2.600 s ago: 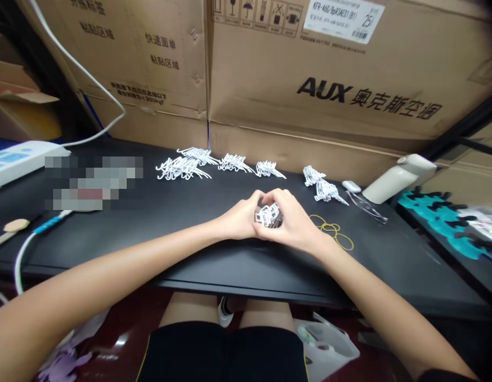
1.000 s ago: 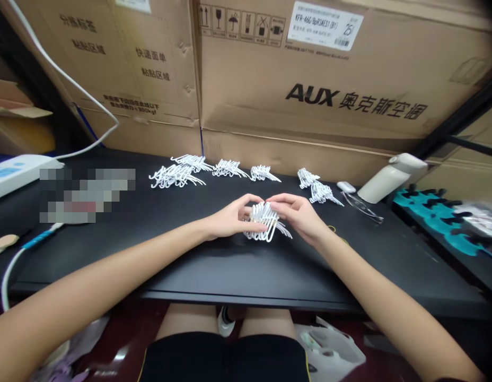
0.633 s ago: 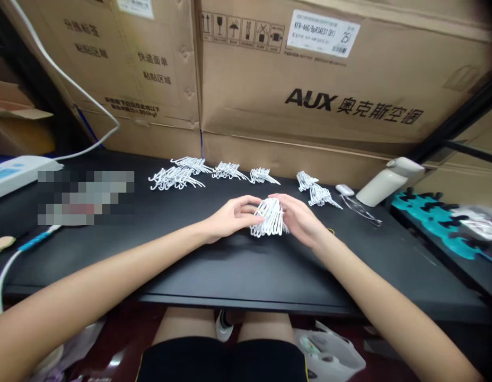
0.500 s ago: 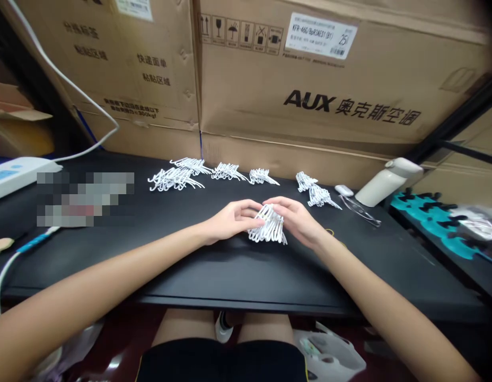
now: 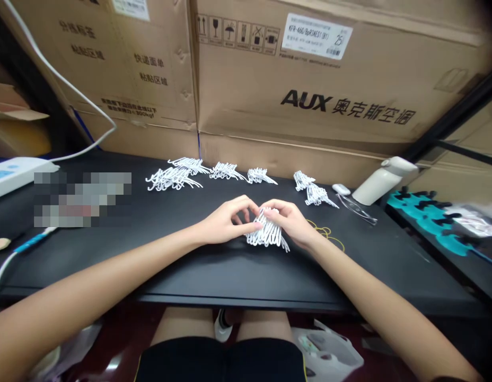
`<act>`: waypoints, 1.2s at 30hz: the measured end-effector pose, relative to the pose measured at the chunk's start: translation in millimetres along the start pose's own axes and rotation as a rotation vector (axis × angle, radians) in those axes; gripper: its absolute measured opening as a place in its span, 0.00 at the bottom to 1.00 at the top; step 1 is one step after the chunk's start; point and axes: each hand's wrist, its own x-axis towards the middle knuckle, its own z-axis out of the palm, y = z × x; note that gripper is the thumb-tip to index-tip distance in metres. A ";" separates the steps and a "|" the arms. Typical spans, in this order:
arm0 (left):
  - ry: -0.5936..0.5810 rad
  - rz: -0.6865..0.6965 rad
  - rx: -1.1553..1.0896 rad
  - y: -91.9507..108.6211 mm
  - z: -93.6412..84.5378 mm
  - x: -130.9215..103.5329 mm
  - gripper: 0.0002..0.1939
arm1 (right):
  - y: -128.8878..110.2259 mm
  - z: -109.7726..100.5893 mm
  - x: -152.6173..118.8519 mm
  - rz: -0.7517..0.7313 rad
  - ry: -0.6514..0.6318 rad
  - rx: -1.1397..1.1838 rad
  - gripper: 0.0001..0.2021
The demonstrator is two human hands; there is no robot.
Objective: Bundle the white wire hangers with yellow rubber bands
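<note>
A bundle of white hooks [image 5: 265,231] is between my hands above the front middle of the black table [image 5: 230,270]. My right hand [image 5: 288,220] is closed on its upper right part. My left hand [image 5: 232,220] curls in from the other side, thumb and fingertips at the bundle's left edge. Yellow rubber bands [image 5: 327,233] lie just behind my right forearm. Farther back rest more white hook bundles: a large pile [image 5: 174,178] at the left, others in the middle [image 5: 262,175] and at the right [image 5: 316,194].
Large cardboard boxes [image 5: 309,122] stand along the table's back. To the right are a white bottle [image 5: 379,183], glasses [image 5: 357,209], a small white case [image 5: 341,189] and a turquoise item [image 5: 429,217]. A power strip [image 5: 21,172] and cable lie at the left.
My left hand's fingers have lifted and curled a little, and my right hand has shifted slightly down along the bundle. More of the yellow bands shows. The view has moved slightly.
</note>
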 end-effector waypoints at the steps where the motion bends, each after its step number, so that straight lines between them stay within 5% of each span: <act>1: -0.024 -0.001 -0.005 0.5 -0.7 0.1 0.14 | -0.1 0.0 0.0 0.005 -0.021 -0.005 0.10; 5: -0.113 0.030 0.009 4.8 -2.0 -0.9 0.15 | -0.1 -2.3 0.8 0.006 -0.032 -0.008 0.10; 18: -0.141 -0.048 0.041 1.0 -6.3 -0.1 0.13 | 5.1 -0.7 0.4 -0.005 -0.089 -0.082 0.10; 23: -0.189 0.053 0.132 2.2 -5.3 -1.0 0.15 | 5.8 -4.0 1.4 0.003 -0.073 -0.077 0.11; 30: -0.132 -0.056 -0.023 2.0 -5.8 -0.4 0.14 | 4.8 -2.9 1.4 0.025 -0.100 -0.050 0.10; 36: -0.089 0.001 -0.025 0.2 -7.3 0.4 0.11 | 3.1 0.2 0.6 0.077 -0.064 0.042 0.10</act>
